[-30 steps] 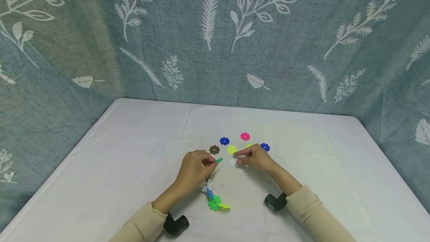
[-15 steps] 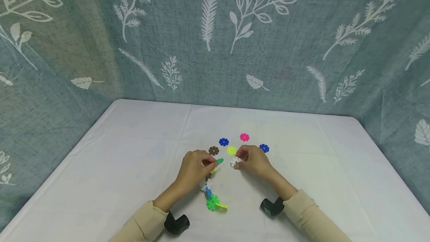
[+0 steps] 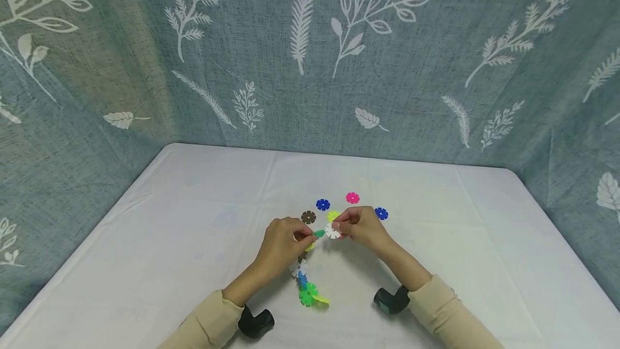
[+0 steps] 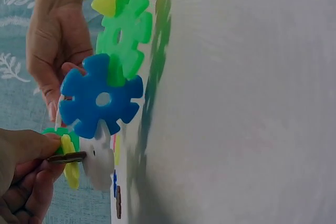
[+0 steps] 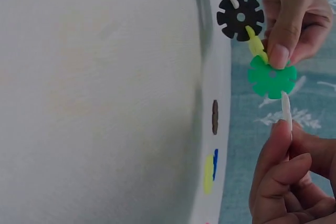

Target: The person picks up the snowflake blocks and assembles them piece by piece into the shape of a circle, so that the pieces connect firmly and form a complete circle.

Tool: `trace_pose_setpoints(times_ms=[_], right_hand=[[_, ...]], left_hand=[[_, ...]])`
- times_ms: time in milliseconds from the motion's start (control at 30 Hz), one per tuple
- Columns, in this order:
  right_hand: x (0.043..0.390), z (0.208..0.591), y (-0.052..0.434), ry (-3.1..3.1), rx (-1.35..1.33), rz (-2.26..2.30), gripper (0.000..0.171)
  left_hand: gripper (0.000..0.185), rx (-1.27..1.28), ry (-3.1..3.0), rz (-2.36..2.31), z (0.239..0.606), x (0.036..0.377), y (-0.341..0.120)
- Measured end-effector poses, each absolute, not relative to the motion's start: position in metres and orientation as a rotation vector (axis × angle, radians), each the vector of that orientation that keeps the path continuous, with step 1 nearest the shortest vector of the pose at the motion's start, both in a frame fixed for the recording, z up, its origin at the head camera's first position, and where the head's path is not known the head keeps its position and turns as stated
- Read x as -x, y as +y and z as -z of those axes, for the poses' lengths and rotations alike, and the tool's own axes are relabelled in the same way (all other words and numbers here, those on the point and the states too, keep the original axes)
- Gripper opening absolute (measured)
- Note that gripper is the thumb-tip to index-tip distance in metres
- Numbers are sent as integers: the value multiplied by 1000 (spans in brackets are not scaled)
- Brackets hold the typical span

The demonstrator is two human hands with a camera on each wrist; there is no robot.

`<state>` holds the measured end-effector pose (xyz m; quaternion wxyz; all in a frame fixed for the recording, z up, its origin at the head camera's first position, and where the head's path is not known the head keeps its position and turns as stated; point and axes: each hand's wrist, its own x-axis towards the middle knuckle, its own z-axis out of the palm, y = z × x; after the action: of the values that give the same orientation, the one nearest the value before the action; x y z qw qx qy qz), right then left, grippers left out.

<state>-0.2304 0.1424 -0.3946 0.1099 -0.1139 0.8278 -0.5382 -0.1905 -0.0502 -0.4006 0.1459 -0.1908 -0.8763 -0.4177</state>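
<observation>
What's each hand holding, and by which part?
Left hand: the darker green disc, by its edge. Right hand: a white disc, by the edge away from that green one.

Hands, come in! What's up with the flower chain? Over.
Left hand pinches green end disc of chain. Right hand pinches white disc at green disc's edge. Nothing visibly blocking.

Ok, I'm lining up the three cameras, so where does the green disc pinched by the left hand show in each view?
Head: below the centre, slightly right; the green disc looks small.
Left wrist: lower left, partly behind an edge-on yellow disc.
Right wrist: right side, just above mid-height, nearly face-on.
Shared landmark: the left hand, pinching it in every view.
</observation>
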Motion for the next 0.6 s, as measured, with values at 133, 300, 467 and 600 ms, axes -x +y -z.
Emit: trace_pose_setpoints(times_ms=[133,300,467,600], right_hand=[[228,392,140,2442,340,1582,13],[224,386,137,2420,343,1597,13],[222,384,134,2426,310,1594,11],[222,389,138,2403,363,1610,14]], left_hand=[[7,575,-2515,1145,399,188,-48],[10,611,-2467,1082,398,186,-45],[10,681,-2465,1110,399,185,-44],[6,716,-2604,1254,394,185,-48]])
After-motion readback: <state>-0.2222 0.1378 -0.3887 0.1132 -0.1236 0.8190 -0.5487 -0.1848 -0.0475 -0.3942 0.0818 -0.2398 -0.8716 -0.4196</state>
